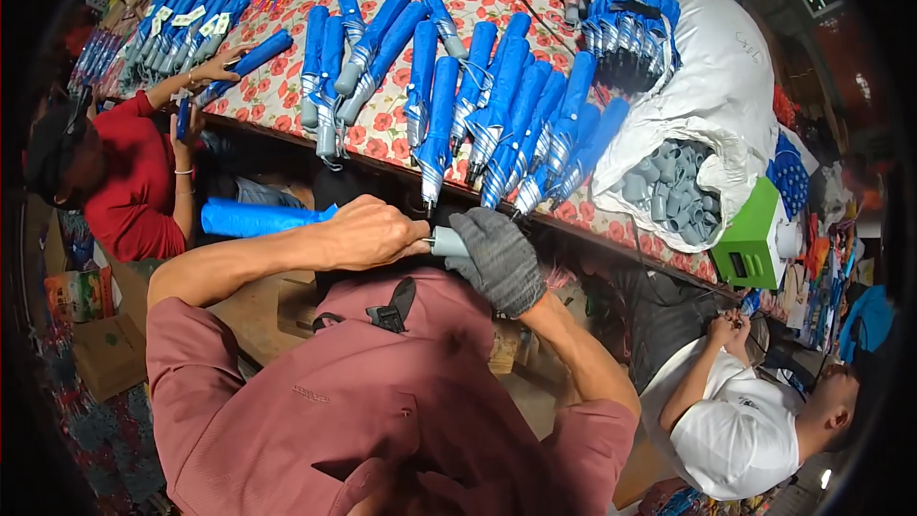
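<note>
My bare left hand is closed around a folded blue umbrella, whose covered end sticks out to the left. In a grey knitted glove, my right hand grips a grey plastic umbrella handle. The two hands meet in front of my body, with the handle between them; how far it sits on the shaft is hidden by my fingers. Just beyond them, several folded blue umbrellas lie with their bare shaft tips over the table's near edge.
A flowered tablecloth covers the table. At the right, a white sack holds loose grey handles, beside a green box. People in red and white sit on either side. More umbrellas lie far left.
</note>
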Demonstrator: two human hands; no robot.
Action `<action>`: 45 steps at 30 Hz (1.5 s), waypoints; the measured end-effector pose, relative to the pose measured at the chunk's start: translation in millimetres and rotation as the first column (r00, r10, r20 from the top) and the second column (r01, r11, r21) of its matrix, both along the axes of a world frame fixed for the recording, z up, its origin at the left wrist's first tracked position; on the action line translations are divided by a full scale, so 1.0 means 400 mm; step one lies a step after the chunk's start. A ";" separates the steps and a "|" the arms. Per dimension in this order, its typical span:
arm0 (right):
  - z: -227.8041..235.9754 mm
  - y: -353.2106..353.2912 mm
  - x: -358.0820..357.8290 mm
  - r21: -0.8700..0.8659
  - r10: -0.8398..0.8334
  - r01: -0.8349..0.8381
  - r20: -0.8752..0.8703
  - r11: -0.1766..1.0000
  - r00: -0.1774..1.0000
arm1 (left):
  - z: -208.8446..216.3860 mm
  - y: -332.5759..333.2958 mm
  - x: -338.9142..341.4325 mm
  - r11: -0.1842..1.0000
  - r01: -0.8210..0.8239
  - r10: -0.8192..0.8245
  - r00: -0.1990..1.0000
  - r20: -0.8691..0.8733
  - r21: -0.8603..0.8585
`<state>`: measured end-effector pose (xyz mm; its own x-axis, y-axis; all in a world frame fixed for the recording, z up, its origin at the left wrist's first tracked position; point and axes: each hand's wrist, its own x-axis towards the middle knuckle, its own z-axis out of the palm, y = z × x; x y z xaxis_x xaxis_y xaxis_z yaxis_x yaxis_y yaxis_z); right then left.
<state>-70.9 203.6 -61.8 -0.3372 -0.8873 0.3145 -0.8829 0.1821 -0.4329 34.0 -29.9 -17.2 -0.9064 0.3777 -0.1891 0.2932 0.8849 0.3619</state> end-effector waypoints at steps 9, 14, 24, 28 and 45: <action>0.029 -0.015 0.057 0.142 -0.172 0.116 0.494 0.983 0.852 | 0.028 -0.015 0.012 0.999 0.049 -0.047 0.995 -0.085 0.024; -0.079 -0.008 0.041 -0.033 -0.038 0.060 0.471 0.998 0.881 | 0.001 0.005 0.021 0.999 -0.016 0.017 0.999 -0.037 0.028; 0.065 -0.010 0.052 0.163 -0.139 0.054 0.569 0.985 0.811 | 0.027 -0.020 0.029 0.970 -0.093 0.060 0.987 0.149 0.224; 0.014 0.014 0.045 0.027 -0.052 0.046 0.388 0.999 0.920 | 0.068 -0.025 0.022 0.952 -0.130 0.049 0.958 0.284 0.276; 0.128 0.002 0.088 -0.157 -0.046 0.098 0.308 0.983 0.950 | 0.116 -0.059 0.037 0.960 -0.165 0.082 0.939 0.333 0.228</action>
